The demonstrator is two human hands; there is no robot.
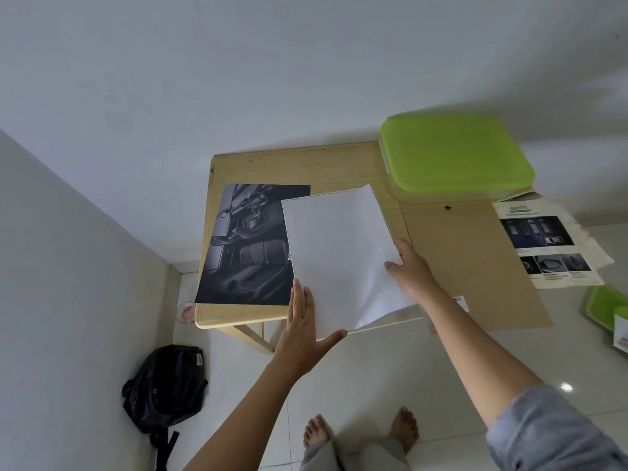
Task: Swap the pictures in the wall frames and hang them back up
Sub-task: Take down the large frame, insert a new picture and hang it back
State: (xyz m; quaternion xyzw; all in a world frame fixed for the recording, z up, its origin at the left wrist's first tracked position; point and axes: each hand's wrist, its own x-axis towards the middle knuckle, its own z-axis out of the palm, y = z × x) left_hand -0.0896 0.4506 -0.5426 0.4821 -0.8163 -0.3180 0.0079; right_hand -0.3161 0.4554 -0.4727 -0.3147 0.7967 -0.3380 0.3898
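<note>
A white sheet [339,253], blank side up, lies over the wooden table [299,164] and is lifted at its near right corner. My left hand [306,331] rests with straight fingers along the sheet's near left edge, the thumb spread under its bottom edge. My right hand [409,266] pinches the sheet's right edge, thumb on top. A dark car-interior picture [244,246] lies flat on the table, partly under the sheet's left side. A brown backing board [475,266] lies to the right of it. A pale flat edge [390,321] shows beneath the sheet; I cannot tell what it is.
A green-lidded box [455,154] stands at the table's far right against the wall. A printed safety leaflet [543,246] lies right of the board, with another green box [608,304] at the frame's right edge. On the floor sit a black backpack [166,389] and my bare feet [360,433].
</note>
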